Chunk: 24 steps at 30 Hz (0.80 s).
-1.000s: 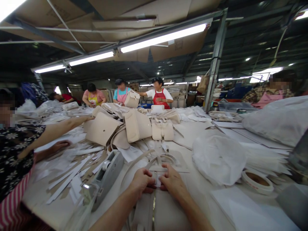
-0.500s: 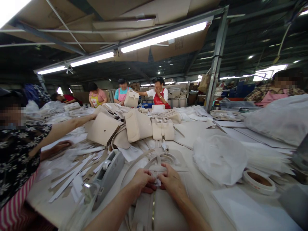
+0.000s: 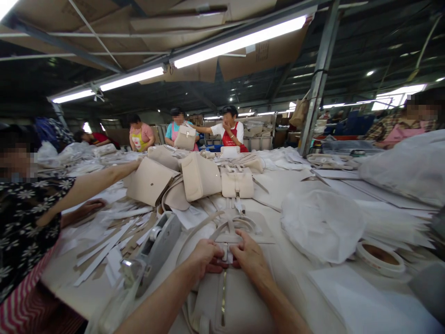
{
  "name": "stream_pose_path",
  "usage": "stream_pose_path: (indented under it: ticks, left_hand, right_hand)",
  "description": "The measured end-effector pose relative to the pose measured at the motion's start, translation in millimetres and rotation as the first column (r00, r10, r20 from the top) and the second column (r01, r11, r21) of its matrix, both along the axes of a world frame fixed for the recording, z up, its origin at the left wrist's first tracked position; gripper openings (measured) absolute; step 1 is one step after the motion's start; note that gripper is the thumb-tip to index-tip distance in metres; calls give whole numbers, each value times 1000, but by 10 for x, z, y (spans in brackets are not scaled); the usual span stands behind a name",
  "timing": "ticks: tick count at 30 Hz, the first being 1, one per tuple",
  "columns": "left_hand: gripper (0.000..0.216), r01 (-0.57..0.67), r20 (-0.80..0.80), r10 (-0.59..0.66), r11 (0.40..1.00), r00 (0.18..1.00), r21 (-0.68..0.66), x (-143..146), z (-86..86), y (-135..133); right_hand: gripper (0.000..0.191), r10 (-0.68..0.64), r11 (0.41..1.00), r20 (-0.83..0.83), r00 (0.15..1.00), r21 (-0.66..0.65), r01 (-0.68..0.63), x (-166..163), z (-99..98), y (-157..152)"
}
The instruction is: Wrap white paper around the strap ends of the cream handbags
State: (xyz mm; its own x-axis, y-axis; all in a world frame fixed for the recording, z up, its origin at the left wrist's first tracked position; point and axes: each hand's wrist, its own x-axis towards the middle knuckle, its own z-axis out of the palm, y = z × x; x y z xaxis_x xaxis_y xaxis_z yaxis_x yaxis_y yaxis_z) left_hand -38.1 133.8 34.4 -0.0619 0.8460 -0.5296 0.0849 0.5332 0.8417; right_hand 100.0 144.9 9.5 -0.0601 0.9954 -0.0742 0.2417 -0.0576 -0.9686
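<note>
Presumably for steadiness, the left hand (image 3: pixel 206 256) and right hand (image 3: pixel 251 258) pinch the small pale fitting (image 3: pixel 225 253) from opposite sides, the beige bag (image 3: pixel 243 304) lying flat beneath both, likely braced by the worktop (image 3: pixel 69 290), tape dispenser (image 3: pixel 162 248) left of them.

A row of lit tube lights (image 3: pixel 239 42) slants overhead, climbing from the far left toward the right. Sheets of brown cardboard (image 3: pixel 257 62) are fixed around and above it. Right of centre stands a grey metal post (image 3: pixel 318 88). A broad pale worktable (image 3: pixel 74 290) spreads beneath. Beyond, the hall's roof (image 3: pixel 368 53) is dark, and a bright window (image 3: pixel 399 96) shows at the far right.
</note>
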Motion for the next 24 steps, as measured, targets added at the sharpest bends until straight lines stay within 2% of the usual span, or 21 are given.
stream_pose_path:
  ticks: [4,7,12,24]
  left_hand:
    - [19,-6,-15,7,1000,1000,17,7,-28,-2]
    - [21,-6,-12,7,1000,1000,30,14,-57,-2]
    - [26,-31,-3,31,998,1000,60,32,-108,-8]
    - [21,-23,38,19,994,999,107,-1,-156,-31]
  right_hand:
    - [53,28,995,-135,990,-91,-41,19,-13,18]
    - [55,45,993,-170,984,-104,-63,22,-24,27]
    - [55,48,994,-109,993,-92,-58,-17,7,12]
    - [62,47,996,111,993,-82,-38,-55,79,-12]
